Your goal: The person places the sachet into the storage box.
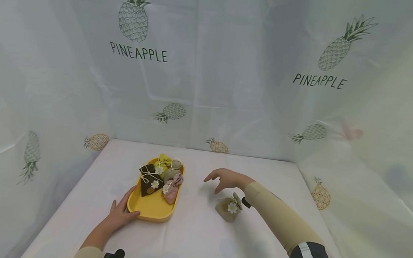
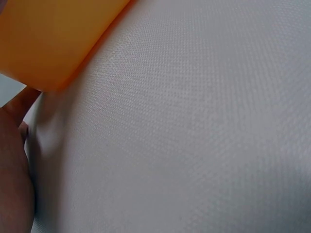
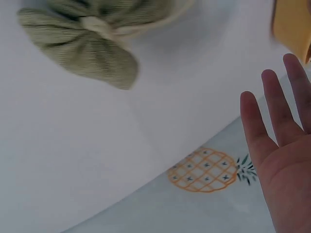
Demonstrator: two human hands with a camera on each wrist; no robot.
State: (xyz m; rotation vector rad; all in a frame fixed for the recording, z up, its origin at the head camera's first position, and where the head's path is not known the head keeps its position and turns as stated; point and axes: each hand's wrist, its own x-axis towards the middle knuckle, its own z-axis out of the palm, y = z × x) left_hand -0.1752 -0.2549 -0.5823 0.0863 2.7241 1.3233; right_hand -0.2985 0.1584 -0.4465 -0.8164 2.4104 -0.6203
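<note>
My left hand [image 1: 118,214] grips the near left corner of a yellow tray [image 1: 147,211], thumb at the near edge and fingers along the left side. The left wrist view shows the tray's orange-looking wall [image 2: 53,43] beside part of that hand [image 2: 14,170]. My right hand [image 1: 227,179] hovers with fingers extended and holds nothing, just beyond a grey-green drawstring pouch [image 1: 226,211] with a white flower. The right wrist view shows the pouch's gathered top [image 3: 92,53] apart from the hand [image 3: 286,131].
Inside the tray's far part lie a dark brown pouch [image 1: 148,186], a pink pouch [image 1: 170,195], a yellow-green pouch [image 1: 162,162] and a beige pouch [image 1: 170,174]. A white cloth covers the table [image 1: 193,241]. Pineapple-print curtains [image 1: 229,87] enclose its back and sides.
</note>
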